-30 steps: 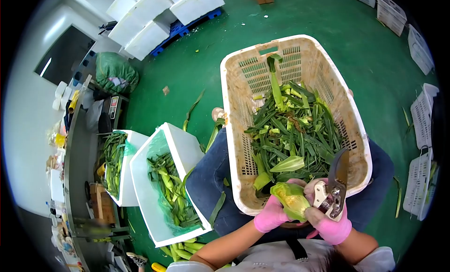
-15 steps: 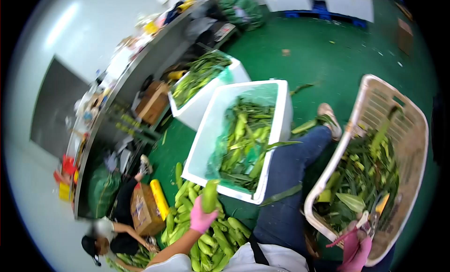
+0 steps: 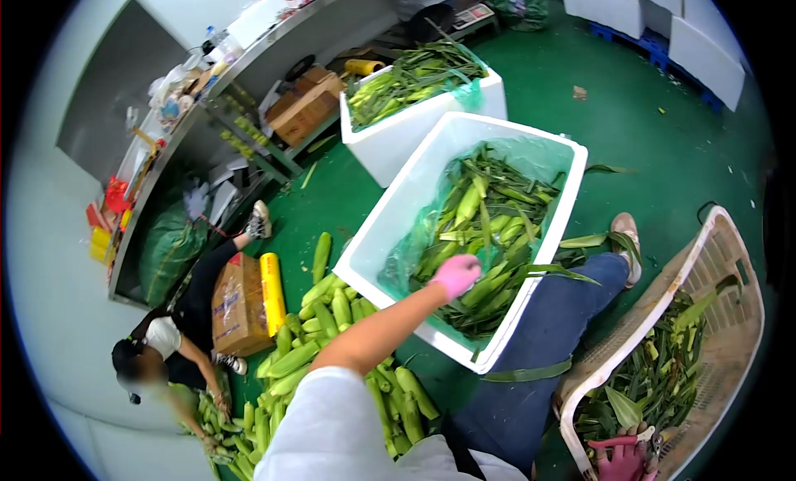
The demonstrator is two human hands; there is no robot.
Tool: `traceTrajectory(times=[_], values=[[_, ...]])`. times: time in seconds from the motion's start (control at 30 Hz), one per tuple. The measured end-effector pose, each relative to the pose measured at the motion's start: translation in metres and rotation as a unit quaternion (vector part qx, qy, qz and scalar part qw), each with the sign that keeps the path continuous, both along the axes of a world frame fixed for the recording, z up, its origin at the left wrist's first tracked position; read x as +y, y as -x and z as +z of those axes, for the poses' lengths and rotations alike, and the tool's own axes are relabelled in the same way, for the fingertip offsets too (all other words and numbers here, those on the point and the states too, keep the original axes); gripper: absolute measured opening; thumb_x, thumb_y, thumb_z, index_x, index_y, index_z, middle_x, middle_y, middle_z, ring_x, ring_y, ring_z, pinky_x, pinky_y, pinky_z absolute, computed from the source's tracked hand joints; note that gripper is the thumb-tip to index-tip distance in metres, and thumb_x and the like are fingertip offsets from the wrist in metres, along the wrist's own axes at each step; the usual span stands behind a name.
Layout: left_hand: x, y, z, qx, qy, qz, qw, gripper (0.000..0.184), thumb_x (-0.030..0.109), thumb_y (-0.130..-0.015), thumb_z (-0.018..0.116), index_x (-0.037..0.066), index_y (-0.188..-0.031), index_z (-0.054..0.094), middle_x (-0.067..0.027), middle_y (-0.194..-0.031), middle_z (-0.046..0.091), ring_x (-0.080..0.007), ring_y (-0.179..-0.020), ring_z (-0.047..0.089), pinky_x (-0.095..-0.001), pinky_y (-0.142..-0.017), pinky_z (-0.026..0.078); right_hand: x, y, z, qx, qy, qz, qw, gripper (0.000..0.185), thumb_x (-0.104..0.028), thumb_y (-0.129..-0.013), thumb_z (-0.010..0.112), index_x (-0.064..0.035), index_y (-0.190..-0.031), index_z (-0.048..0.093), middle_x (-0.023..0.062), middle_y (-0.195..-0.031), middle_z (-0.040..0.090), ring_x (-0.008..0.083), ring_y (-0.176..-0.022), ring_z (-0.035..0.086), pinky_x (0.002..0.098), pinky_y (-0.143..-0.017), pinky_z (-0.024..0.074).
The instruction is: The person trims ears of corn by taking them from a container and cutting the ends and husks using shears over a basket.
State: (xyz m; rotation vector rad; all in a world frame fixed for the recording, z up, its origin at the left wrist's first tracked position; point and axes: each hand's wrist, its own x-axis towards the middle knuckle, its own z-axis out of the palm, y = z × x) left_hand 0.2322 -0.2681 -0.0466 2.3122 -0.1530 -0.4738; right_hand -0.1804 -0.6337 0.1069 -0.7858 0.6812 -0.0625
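My left hand, in a pink glove, is over the white foam box, just above the ears of corn in green husks. No ear shows in it; its fingers are blurred and partly hidden. Low on the right, my right hand, also pink-gloved, is closed around red-handled pruning shears over the slatted plastic crate. Loose green husks lie in that crate. Beneath my left arm, a heap of trimmed pale-green ears lies on the floor.
A second foam box of corn stands behind the first. At left, another person sits with hands at more corn, beside a cardboard carton and a yellow roll. A cluttered bench runs along the wall.
My left hand has gone from above the heap into the foam box, and the green ear it held is out of it. The right hand and shears have dropped lower. The view has shifted.
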Motion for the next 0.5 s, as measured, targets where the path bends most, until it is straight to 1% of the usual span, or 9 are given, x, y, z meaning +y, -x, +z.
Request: traceTrajectory(times=[0.03,0.1,0.17,0.27,0.33,0.37,0.4,0.47,0.5], values=[[-0.026,-0.015,-0.038,0.034,-0.156,-0.078,0.984,0.029,0.018,-0.089,0.058,0.003,-0.109,0.073,-0.0189,-0.115,0.07,-0.0352,-0.112,0.067,-0.0375,-0.098,0.052,0.001,0.0,0.001,0.004,0.0,-0.005,1.0,0.067,-0.023,-0.089,0.066,0.0036,-0.146,0.042,0.0186,-0.128,0.059,0.0324,-0.112,0.06,0.0475,-0.101,0.0485],[-0.05,-0.013,-0.102,0.09,-0.341,-0.076,0.933,0.034,0.019,-0.089,0.061,0.002,-0.116,0.071,-0.0191,-0.121,0.07,-0.0342,-0.119,0.064,-0.0372,-0.102,0.051,0.004,-0.003,0.002,0.012,-0.003,-0.013,1.0,0.068,-0.022,-0.088,0.067,0.0033,-0.146,0.042,0.0184,-0.127,0.059,0.0324,-0.111,0.06,0.0474,-0.101,0.0487],[-0.064,-0.012,-0.158,0.159,-0.37,0.066,0.913,0.052,0.032,-0.084,0.074,-0.001,-0.124,0.067,-0.0203,-0.126,0.068,-0.0331,-0.124,0.063,-0.0375,-0.105,0.05,0.006,-0.003,0.002,0.017,-0.006,-0.024,1.0,0.069,-0.021,-0.087,0.068,0.003,-0.146,0.042,0.0181,-0.127,0.06,0.0324,-0.111,0.061,0.0474,-0.101,0.0488],[-0.029,-0.021,-0.166,0.176,-0.242,-0.009,0.954,0.077,0.044,-0.077,0.083,-0.003,-0.134,0.06,-0.0225,-0.129,0.067,-0.0339,-0.123,0.063,-0.0383,-0.104,0.05,0.004,-0.003,0.004,0.02,-0.01,-0.046,0.999,0.071,-0.02,-0.085,0.069,0.0025,-0.147,0.041,0.0178,-0.126,0.06,0.0324,-0.11,0.061,0.0473,-0.1,0.0491],[-0.008,-0.042,-0.168,0.221,-0.194,-0.11,0.949,0.094,0.054,-0.071,0.085,-0.008,-0.136,0.056,-0.0234,-0.131,0.065,-0.0332,-0.123,0.064,-0.0383,-0.103,0.05,0.0,-0.004,0.003,0.007,-0.008,-0.06,0.998,0.072,-0.02,-0.084,0.069,0.0022,-0.147,0.041,0.0175,-0.125,0.061,0.0325,-0.11,0.062,0.0473,-0.1,0.0492],[-0.002,-0.048,-0.17,0.242,-0.172,-0.127,0.946,0.093,0.053,-0.074,0.084,-0.009,-0.137,0.054,-0.0234,-0.128,0.066,-0.0324,-0.117,0.066,-0.0384,-0.101,0.051,-0.002,-0.003,0.003,-0.003,-0.006,-0.068,0.998,0.073,-0.019,-0.083,0.07,0.0021,-0.147,0.041,0.0174,-0.125,0.061,0.0325,-0.109,0.062,0.0473,-0.1,0.0493],[-0.004,-0.047,-0.153,0.272,-0.118,-0.065,0.953,0.092,0.051,-0.076,0.083,-0.009,-0.138,0.052,-0.0222,-0.128,0.066,-0.0313,-0.114,0.067,-0.0382,-0.099,0.052,-0.003,-0.003,0.003,-0.014,-0.004,-0.074,0.997,0.073,-0.019,-0.083,0.07,0.0019,-0.147,0.041,0.0173,-0.125,0.061,0.0325,-0.109,0.062,0.0473,-0.1,0.0494],[-0.017,-0.03,-0.078,0.321,-0.01,0.059,0.945,0.091,0.046,-0.079,0.083,-0.01,-0.142,0.047,-0.0199,-0.129,0.065,-0.0291,-0.108,0.068,-0.0376,-0.095,0.054,-0.008,0.0,0.004,-0.042,0.0,-0.089,0.995,0.075,-0.018,-0.082,0.07,0.0016,-0.147,0.041,0.0171,-0.124,0.061,0.0325,-0.109,0.062,0.0472,-0.1,0.0495],[-0.019,-0.021,-0.038,0.353,0.092,0.093,0.926,0.082,0.045,-0.084,0.08,-0.005,-0.14,0.048,-0.0159,-0.125,0.065,-0.0265,-0.107,0.069,-0.0373,-0.092,0.056,-0.009,-0.002,0.004,-0.058,0.005,-0.096,0.994,0.075,-0.018,-0.081,0.071,0.0014,-0.148,0.041,0.0169,-0.124,0.061,0.0325,-0.109,0.063,0.0472,-0.1,0.0496]])
